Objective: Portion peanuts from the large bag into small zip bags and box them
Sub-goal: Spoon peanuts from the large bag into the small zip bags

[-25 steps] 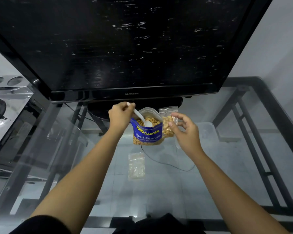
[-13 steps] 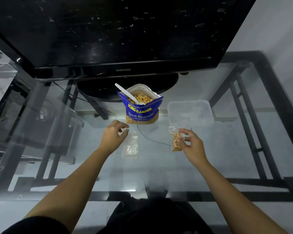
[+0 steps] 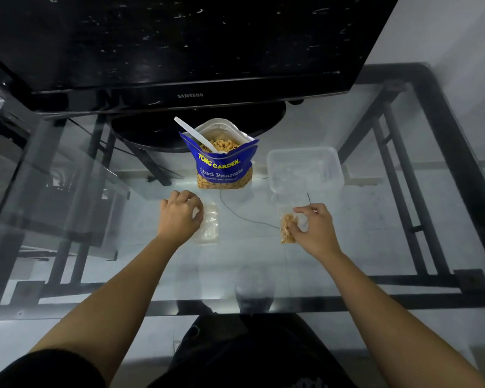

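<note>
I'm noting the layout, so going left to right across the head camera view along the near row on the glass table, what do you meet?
Left hand → stack of empty zip bags → filled zip bag of peanuts → right hand.

Your right hand point(image 3: 315, 231) pinches a small clear zip bag part-filled with peanuts point(image 3: 287, 228) above the glass table point(image 3: 375, 219). Your left hand point(image 3: 179, 215), fingers curled, rests at the stack of empty clear zip bags point(image 3: 209, 225). Beyond stands the open blue peanut bag point(image 3: 223, 166) with a white plastic spoon point(image 3: 193, 133) in it, a clear plastic box point(image 3: 305, 169) just to its right.
</note>
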Demonstrator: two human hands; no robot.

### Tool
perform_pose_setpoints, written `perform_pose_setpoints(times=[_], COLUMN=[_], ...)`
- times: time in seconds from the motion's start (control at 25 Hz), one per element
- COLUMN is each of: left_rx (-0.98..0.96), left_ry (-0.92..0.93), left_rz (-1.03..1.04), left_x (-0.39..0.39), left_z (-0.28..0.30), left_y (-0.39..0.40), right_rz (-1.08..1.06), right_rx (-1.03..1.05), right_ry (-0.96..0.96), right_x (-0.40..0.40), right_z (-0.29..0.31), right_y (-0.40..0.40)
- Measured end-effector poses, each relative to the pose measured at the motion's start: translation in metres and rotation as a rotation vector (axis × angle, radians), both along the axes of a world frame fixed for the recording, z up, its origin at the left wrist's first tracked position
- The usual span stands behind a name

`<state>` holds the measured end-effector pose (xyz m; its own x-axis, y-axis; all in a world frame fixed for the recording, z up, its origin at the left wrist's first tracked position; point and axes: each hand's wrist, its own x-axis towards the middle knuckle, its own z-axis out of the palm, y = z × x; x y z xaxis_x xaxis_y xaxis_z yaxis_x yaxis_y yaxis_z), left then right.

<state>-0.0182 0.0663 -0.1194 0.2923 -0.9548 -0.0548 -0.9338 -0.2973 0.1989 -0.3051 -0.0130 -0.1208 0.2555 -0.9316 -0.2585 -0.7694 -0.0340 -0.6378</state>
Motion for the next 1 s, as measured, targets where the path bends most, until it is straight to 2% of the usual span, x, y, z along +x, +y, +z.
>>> perform_pose_setpoints(times=[0.08, 0.16, 0.24, 0.32, 0.4, 0.44, 0.56, 0.8, 0.88, 1.0], left_rx=[0.004, -0.007, -0.068, -0.157, -0.210, -0.224, -0.232, -0.153, -0.128, -0.181], left_ry=[0.023, 0.154, 0.493, 0.865, 1.072, 1.121, 1.235, 1.338, 1.312, 1.169], left_rz=[-0.045, -0.071, 0.001, 0.115, 0.182, 0.190, 0.193, 0.189, 0.171, 0.101], left_x=[0.003, 0.005, 0.005, 0.004, 0.002, 0.003, 0.007, 0.016, 0.016, 0.017], left_z=[0.017, 0.043, 0.071, 0.098, 0.116, 0.123, 0.140, 0.156, 0.156, 0.155], left_y=[0.000, 0.002, 0.004, 0.003, 0.000, -0.001, -0.006, -0.018, -0.022, -0.029], right_rz=[-0.004, 0.042, 0.130, 0.200, 0.144, 0.081, -0.038, 0.145, 0.197, 0.245], right_rx=[-0.147, -0.168, -0.025, 0.213, 0.349, 0.338, 0.242, 0.195, 0.137, 0.074], right_ry=[-0.022, -0.140, -0.318, -0.515, -0.696, -0.754, -0.776, -0.660, -0.624, -0.569], right_x=[0.004, 0.018, 0.040, 0.067, 0.090, 0.097, 0.104, 0.099, 0.099, 0.099], right_z=[0.013, 0.029, 0.043, 0.059, 0.071, 0.077, 0.096, 0.129, 0.139, 0.145], right_y=[0.008, 0.019, 0.030, 0.037, 0.037, 0.034, 0.016, -0.017, -0.024, -0.031])
